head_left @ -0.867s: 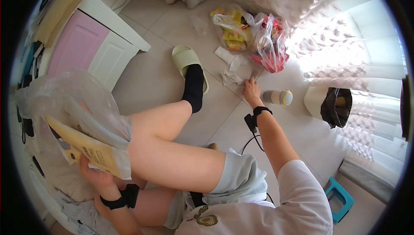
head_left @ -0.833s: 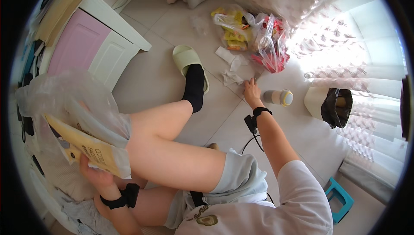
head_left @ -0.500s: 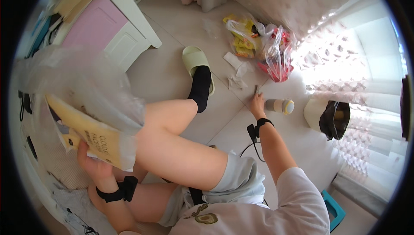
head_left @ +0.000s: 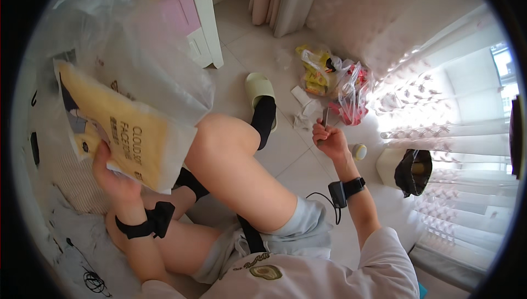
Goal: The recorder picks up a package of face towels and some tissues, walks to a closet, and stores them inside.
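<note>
Seated on the tiled floor [head_left: 299, 170], one knee raised between my two hands. My left hand [head_left: 112, 175] is clenched on the lower edge of a yellow printed package [head_left: 118, 129], thumb on its face and the other fingers behind it, so the package stands tilted upward from the fingers. A large clear plastic bag [head_left: 137, 52] drapes over and around the package, rising well above the fingers and spreading toward the pink and white cabinet [head_left: 192, 16] beyond it. A black strap sits on that wrist, below the fingers. My right hand [head_left: 329, 141] is lifted off the floor with fingers closed around a thin, dark, narrow tool [head_left: 325, 119] that sticks straight up out of the fist; too small for me to tell what kind. Just beyond those fingertips lie crumpled white paper scraps [head_left: 304, 113], and a little farther out two clear bags of colourful packets: a yellowish one [head_left: 317, 71] and a reddish one [head_left: 354, 96], side by side. To the outer side of the right fingers, near but apart, a small pale roll-like object [head_left: 359, 151] rests on the tiles, and farther out a white bin with a black liner [head_left: 409, 171]. Toward the inner side of the right fingers, a foot in a black sock sits in a pale green slipper [head_left: 258, 88]. A black band and cable wrap the right wrist.
</note>
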Demonstrator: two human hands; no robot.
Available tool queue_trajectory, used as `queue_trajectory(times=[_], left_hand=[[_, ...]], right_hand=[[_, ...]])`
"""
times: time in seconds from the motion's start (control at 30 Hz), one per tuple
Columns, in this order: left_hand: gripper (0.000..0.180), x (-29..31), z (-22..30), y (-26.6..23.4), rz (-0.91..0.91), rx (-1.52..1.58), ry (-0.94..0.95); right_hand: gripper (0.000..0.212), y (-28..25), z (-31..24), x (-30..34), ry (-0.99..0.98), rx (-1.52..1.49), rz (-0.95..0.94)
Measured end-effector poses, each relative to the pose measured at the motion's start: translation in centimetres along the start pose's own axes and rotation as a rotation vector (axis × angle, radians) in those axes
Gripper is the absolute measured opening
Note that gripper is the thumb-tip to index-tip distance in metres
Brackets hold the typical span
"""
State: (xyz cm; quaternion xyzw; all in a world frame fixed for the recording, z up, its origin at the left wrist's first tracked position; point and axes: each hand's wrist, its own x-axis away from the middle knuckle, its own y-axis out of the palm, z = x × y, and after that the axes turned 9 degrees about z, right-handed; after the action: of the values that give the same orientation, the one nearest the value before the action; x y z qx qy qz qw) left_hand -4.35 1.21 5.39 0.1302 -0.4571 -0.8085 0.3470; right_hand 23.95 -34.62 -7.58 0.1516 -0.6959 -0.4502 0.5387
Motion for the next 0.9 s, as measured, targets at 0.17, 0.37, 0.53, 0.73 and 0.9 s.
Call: queue_trajectory(times=[0.17, 0.37, 0.53, 0.73, 0.9], left_hand=[[0.033, 1.7, 2.2, 1.4, 0.013, 0.126, 0.027], [0.033, 2.1, 4.8, 1.2, -0.107, 0.212, 0.102], [0.032, 3.3, 6.8, 0.5, -0.012, 0.301, 0.206], [0.032, 3.9, 8.1, -0.1, 0.105, 0.316, 0.29], [0.032, 3.7, 8.6, -1.3, 0.049, 0.358, 0.303]], right_hand=[[0.015, 14.1, 9.3, 7.7, 0.054, 0.153, -0.282], [0.032, 18.8, 17.2, 12.4, 0.043, 0.506, -0.574], [0.038, 19.5, 23.4, 16.4, 0.048, 0.601, -0.507], [0.042, 18.6, 26.3, 18.1, 0.069, 0.654, -0.609], [0.041, 18.7, 27.3, 18.6, 0.051, 0.67, -0.585]])
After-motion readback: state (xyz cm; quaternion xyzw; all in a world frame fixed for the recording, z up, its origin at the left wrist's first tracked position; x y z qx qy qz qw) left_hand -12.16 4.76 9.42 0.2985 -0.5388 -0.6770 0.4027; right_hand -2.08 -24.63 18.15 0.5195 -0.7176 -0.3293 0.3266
